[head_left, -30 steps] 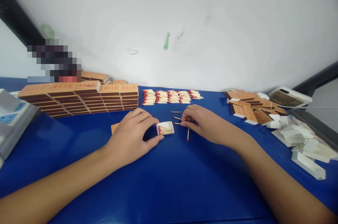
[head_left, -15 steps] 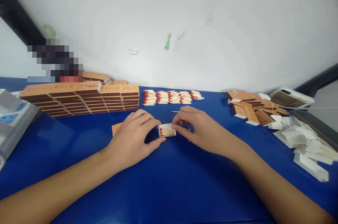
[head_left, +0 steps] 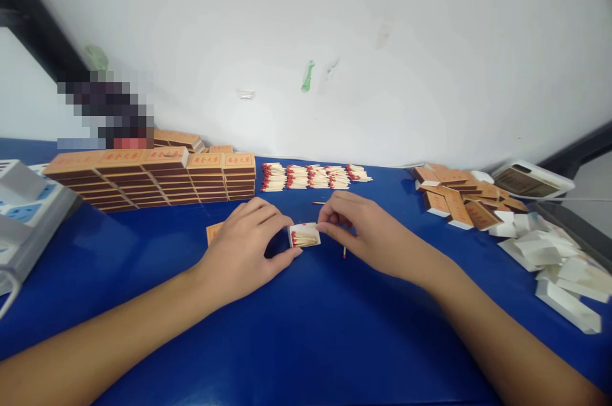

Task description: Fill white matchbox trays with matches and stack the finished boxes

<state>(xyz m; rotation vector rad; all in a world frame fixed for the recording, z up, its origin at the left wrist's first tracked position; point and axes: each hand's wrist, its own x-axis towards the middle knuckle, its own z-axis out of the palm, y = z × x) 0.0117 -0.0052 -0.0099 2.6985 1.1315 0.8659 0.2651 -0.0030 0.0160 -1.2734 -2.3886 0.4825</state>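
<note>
A white matchbox tray (head_left: 313,242) lies on the blue table with several red-headed matches (head_left: 302,239) inside, heads toward the left. The thumb and forefinger of my left hand (head_left: 248,237) close around its left end and steady it. Over the tray's right end, my right hand (head_left: 354,221) pinches what looks like a match; a blurred reddish tip shows near the back edge. One loose match (head_left: 344,253) lies under my right hand, and another match (head_left: 319,203) rests just behind it. An orange matchbox (head_left: 213,232) is partly hidden behind my left hand.
Filled-looking matchboxes (head_left: 162,180) are stacked at the back left. Rows of match bundles (head_left: 296,177) lie near the wall. Brown matchbox sleeves (head_left: 459,192) and white trays (head_left: 540,246) are heaped on the right. A grey-white container (head_left: 36,231) stands far left.
The view has shifted slightly. My right hand stays at the tray's right end, with a reddish tip now visible by the tray's back edge. My left hand keeps its grip.
</note>
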